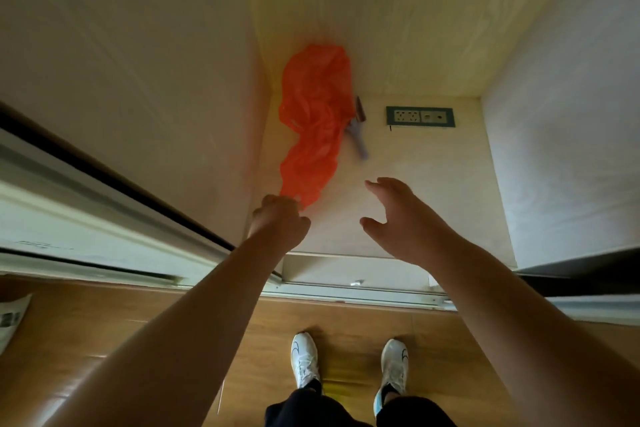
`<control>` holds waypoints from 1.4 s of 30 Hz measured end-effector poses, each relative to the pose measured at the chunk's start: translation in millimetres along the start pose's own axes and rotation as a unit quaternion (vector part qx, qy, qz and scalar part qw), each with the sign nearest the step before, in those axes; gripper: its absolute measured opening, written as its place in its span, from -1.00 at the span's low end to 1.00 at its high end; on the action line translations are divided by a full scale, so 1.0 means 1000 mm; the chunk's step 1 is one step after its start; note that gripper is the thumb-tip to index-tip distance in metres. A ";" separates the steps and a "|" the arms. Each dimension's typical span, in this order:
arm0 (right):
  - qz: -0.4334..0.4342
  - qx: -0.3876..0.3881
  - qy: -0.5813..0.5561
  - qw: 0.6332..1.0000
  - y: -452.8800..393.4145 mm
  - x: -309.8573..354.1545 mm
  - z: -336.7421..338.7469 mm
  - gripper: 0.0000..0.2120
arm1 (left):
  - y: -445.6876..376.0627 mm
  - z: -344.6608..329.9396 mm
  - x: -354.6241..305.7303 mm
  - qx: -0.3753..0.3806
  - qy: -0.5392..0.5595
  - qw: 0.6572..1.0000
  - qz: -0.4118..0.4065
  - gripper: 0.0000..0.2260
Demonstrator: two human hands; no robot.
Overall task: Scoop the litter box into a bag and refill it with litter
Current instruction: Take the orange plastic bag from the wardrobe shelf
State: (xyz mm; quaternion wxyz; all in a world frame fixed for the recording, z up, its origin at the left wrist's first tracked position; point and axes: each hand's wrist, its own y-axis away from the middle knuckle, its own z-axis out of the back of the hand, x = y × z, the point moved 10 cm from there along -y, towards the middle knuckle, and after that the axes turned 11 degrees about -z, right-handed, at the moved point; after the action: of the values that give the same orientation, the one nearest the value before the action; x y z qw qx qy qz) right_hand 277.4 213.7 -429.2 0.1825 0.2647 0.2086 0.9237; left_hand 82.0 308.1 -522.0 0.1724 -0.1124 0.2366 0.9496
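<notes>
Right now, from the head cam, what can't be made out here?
- Litter box, litter: not in the head view.
- Orange bag: motion-blurred; whether it holds anything can't be told.
- Purple-handled tool: partly hidden behind the bag, blurred; scoop or brush unclear.
- Left hand: grips the bag's lower end; its fingertips are hidden behind the hand itself.
- Right hand: open, holds nothing.
- Printed paper: cut by the left edge, text too small.

The orange bag [313, 121] is thin, crinkled, translucent plastic. Pale wood-grain panels [398, 10] look smooth and matt. The floor [173, 333] is glossy brown wood laminate; the white shoes [304, 360] look like mesh fabric.
</notes>
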 end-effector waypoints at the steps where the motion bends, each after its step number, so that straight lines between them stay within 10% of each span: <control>1: 0.007 -0.009 -0.011 1.000 0.004 0.005 0.011 -0.32 | 0.005 0.018 -0.013 -0.029 0.035 0.999 -0.024 -0.60; 8: 0.103 -0.050 -0.151 0.982 0.042 0.054 0.087 -0.37 | 0.058 0.153 -0.117 -0.167 0.255 0.938 -0.167 -0.82; 15: 0.167 -0.119 -0.287 0.936 0.075 0.076 0.154 -0.22 | 0.094 0.224 -0.182 -0.144 0.376 0.884 -0.238 -0.75; 23: 0.145 -0.270 -0.270 0.913 0.100 0.060 0.213 -0.62 | 0.129 0.251 -0.225 -0.137 0.403 0.836 -0.346 -0.73; 29: 0.133 -0.279 -0.259 0.915 0.103 0.044 0.218 -0.87 | 0.116 0.219 -0.185 -0.201 0.298 0.885 -0.297 -0.78; 38: 0.144 -0.231 -0.357 0.894 0.110 0.040 0.210 -0.84 | 0.084 0.075 -0.132 -0.022 0.235 0.958 -0.164 -0.86; 42: 0.145 -0.240 -0.385 0.879 0.113 0.036 0.220 -0.84 | 0.076 0.036 -0.136 0.071 0.097 0.974 -0.193 -0.41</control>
State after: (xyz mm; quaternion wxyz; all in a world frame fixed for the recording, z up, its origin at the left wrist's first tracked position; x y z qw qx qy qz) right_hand 347.6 197.1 -190.1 0.1706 0.5746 -0.1469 0.7869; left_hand 173.2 225.5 -419.2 0.3366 -0.2352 0.2927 0.8636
